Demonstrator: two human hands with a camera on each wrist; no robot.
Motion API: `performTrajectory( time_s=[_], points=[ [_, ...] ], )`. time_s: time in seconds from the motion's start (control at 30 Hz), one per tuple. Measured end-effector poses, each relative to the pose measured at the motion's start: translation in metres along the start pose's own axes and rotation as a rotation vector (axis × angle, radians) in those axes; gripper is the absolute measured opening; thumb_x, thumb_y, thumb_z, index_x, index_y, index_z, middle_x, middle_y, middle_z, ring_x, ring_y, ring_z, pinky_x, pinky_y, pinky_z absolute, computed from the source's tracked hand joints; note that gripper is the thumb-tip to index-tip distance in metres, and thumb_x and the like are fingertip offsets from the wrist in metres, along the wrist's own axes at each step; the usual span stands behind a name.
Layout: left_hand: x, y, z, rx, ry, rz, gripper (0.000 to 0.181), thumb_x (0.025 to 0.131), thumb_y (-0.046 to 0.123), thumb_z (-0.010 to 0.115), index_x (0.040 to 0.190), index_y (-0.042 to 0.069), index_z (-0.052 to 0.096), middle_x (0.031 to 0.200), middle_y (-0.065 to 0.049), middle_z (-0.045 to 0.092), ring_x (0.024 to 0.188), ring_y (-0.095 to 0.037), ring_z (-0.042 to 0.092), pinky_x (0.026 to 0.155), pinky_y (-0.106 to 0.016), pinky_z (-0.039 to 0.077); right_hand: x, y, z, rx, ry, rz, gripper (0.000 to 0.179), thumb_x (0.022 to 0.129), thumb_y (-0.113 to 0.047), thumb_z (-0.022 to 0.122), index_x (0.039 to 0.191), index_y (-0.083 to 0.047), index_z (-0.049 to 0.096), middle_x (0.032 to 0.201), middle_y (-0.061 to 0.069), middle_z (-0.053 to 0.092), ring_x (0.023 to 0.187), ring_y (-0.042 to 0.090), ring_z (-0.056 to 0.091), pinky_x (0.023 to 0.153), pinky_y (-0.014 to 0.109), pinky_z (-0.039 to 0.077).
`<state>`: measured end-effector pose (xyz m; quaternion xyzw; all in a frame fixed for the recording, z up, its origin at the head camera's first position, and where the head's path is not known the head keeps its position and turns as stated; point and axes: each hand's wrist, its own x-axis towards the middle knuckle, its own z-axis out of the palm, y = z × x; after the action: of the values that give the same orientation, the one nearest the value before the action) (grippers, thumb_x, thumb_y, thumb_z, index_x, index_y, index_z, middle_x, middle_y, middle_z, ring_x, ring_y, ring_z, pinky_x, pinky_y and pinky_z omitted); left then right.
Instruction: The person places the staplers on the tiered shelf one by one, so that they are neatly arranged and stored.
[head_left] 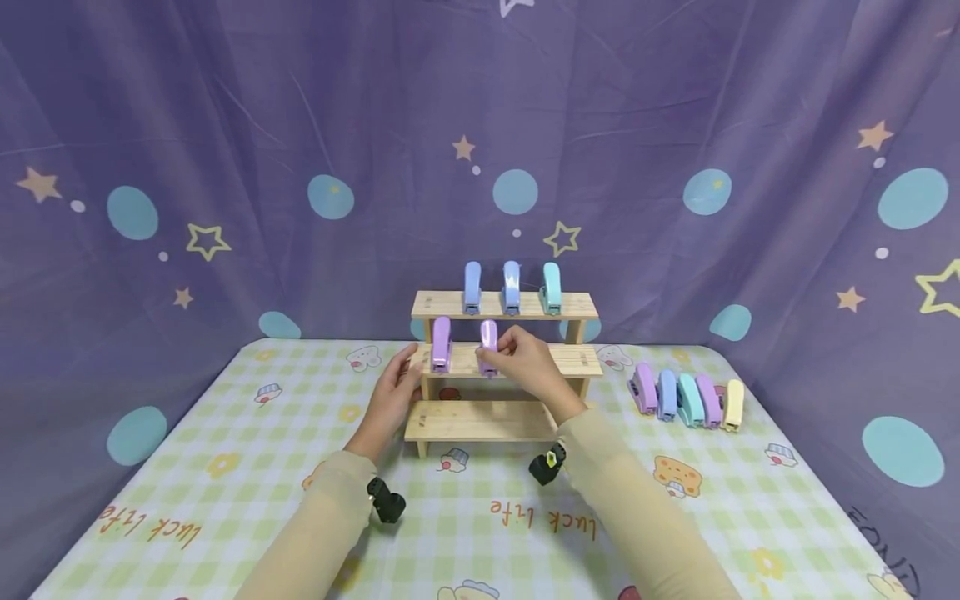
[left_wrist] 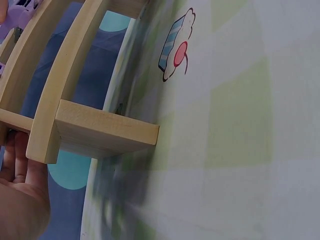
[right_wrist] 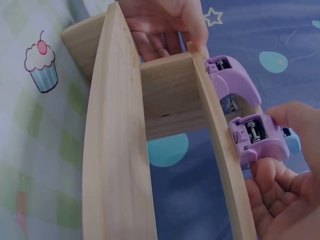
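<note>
Hands [head_left: 392,396] [head_left: 531,364] at rack [head_left: 480,421], right with purple stapler [head_left: 489,335]

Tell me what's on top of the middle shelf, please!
A purple stapler stands near its left end. Farther right, the right hand pinches another purple stapler. That hand covers part of the shelf, so I can't see that bit.

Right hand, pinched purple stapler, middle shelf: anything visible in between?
Nothing visible. The right hand pinches the purple stapler directly, and no object shows between it and the middle shelf. The shelf's other purple stapler stands to its left, apart.
</note>
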<state>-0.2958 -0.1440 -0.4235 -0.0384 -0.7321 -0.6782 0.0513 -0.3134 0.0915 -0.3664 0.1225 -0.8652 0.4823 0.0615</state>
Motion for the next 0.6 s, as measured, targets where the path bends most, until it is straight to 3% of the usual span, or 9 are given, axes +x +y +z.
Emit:
performTrajectory(
  time_s=[0.4, 0.6],
  points=[
    [0.003, -0.001, -0.001, -0.026, -0.003, -0.012, 0.053, 0.109, 0.027, 0.046, 0.158, 0.016, 0.032, 0.138, -0.016, 0.045, 0.125, -0.031, 0.049, 0.105, -0.047, 0.045, 0.002, -0.004, 0.001, -0.033, 0.005, 0.011, 0.038, 0.089, -0.043, 0.075, 0.091, -0.01, 0.057, 0.082, 0.003, 0.06, 0.072, 0.017, 0.054, 0.062, 0.029, 0.047],
    [-0.002, 0.011, -0.002, -0.039, -0.02, -0.038, 0.052, 0.109, 0.021, 0.045, 0.158, 0.011, 0.03, 0.137, -0.018, 0.045, 0.124, -0.033, 0.049, 0.105, -0.049, 0.044, 0.005, -0.002, 0.002, -0.062, 0.009, 0.028, 0.039, 0.089, -0.045, 0.074, 0.092, -0.01, 0.058, 0.082, 0.003, 0.06, 0.07, 0.017, 0.054, 0.06, 0.028, 0.045]
  ],
)
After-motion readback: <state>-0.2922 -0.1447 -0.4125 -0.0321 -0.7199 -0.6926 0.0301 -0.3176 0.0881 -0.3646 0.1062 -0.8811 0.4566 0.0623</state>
